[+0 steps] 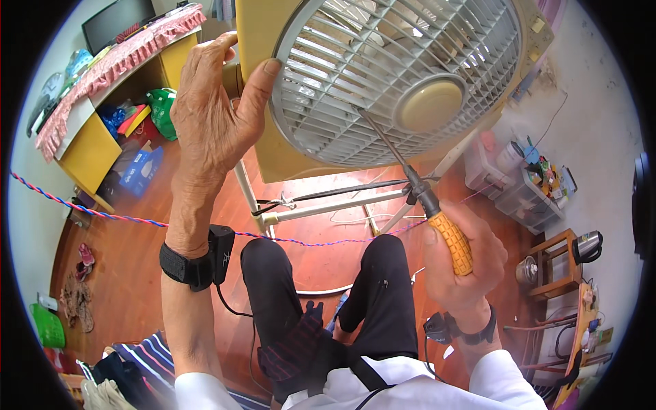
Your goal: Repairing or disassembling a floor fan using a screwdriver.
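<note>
A beige box fan (pixel 268 158) with a round grey slatted grille (pixel 318 113) and a cream centre hub (pixel 429 106) stands tilted before me. My left hand (pixel 217 119) grips the left edge of its housing, the thumb over the front rim and the fingers round the side. In my closed right hand (pixel 482 263) is a screwdriver (pixel 451 242) with a yellow textured handle, a black collar and a thin metal shaft. Its tip reaches the grille slats left of the hub; whether it goes between them I cannot tell.
Below the fan is a pale metal stand (pixel 335 207) with black cord tied on it. A twisted red-and-blue wire (pixel 96 213) crosses from the left. Clear plastic bins (pixel 509 188) and a wooden stool (pixel 557 263) stand right; a desk (pixel 85 150) stands far left.
</note>
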A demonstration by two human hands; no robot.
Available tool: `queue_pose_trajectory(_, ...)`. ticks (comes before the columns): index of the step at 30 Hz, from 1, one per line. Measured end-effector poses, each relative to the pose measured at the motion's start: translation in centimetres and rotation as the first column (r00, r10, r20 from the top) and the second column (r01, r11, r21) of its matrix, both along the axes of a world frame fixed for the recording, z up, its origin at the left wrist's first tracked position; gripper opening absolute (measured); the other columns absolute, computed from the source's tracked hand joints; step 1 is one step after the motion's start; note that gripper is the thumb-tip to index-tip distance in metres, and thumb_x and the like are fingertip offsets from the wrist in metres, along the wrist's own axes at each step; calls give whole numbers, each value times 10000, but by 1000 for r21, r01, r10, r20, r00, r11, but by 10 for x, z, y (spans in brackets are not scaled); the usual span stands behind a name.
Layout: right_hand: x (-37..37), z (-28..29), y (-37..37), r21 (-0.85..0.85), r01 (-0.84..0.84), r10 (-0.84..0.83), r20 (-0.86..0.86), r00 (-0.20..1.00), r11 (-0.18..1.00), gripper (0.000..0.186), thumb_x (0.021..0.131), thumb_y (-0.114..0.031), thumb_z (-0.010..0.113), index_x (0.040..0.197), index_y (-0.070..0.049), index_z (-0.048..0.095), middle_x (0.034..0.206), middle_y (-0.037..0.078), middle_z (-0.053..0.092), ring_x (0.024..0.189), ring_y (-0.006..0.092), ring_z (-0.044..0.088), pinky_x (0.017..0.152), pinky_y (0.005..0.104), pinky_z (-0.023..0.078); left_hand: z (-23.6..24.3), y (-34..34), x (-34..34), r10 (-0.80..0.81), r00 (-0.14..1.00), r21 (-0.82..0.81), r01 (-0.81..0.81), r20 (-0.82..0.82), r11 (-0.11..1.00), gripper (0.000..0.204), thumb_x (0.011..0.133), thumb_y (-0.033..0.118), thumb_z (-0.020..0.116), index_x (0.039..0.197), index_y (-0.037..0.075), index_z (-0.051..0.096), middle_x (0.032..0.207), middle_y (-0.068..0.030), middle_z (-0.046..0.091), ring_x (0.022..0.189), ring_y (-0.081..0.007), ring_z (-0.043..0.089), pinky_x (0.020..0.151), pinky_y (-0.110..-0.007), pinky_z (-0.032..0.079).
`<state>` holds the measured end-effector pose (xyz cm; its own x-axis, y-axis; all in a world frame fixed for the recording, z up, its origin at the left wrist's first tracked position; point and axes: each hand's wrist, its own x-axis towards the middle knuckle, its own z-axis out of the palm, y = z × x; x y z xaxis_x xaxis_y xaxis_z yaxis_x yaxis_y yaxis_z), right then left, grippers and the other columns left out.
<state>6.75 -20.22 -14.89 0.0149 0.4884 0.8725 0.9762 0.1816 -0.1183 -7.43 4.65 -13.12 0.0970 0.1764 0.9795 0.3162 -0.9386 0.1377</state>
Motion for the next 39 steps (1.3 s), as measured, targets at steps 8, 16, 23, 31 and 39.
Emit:
queue_pose_trajectory(8, 1, -3, 18, -14, -9, 8, -45, 999, 1000, 314, 671, -5, 677, 964, 37, 573, 766, 119, 640, 560, 187, 613, 503, 257, 460, 3, -1, 1, 9, 1000, 5, -9, -14, 1000, 433, 787, 349, 650, 1050, 22, 542, 887, -105, 554, 839, -242, 559, 711, -324, 456)
queue_pose_trajectory(16, 0, -5, 11, 40, -46, 51, -113, 992, 998, 278, 703, 8, 652, 970, 23, 575, 783, 130, 637, 577, 182, 616, 518, 244, 462, 2, -2, -1, 6, 1000, 20, -6, -5, 1000, 432, 790, 350, 645, 1049, 19, 543, 896, -106, 556, 835, -245, 562, 713, -320, 458)
queue_pose_trajectory(23, -2, -6, 2, -5, -234, 185, -596, 782, 972, 254, 719, -6, 641, 964, 23, 581, 786, 124, 638, 602, 141, 610, 542, 223, 459, 1, -1, -2, 26, 999, 6, -26, -23, 1000, 428, 790, 331, 651, 1064, 21, 543, 900, -100, 555, 835, -236, 564, 723, -313, 455)
queue_pose_trajectory(31, 11, -36, -21, -118, -277, 130, -668, 733, 954, 232, 735, -16, 633, 958, 32, 589, 772, 93, 637, 647, 96, 591, 576, 206, 458, -1, -1, -4, -17, 999, -42, 15, -47, 999, 426, 791, 297, 653, 1091, 19, 532, 940, -117, 561, 888, -248, 550, 758, -336, 439)
queue_pose_trajectory(39, 31, -134, -44, -337, -210, -147, -779, 609, 918, 169, 727, -7, 629, 889, 38, 618, 772, 95, 641, 672, 139, 620, 598, 225, 483, -41, -51, 4, 189, 980, 77, -183, -69, 980, 515, 728, 128, 691, 1189, 49, 475, 1205, -188, 416, 1112, -336, 399, 914, -426, 320)
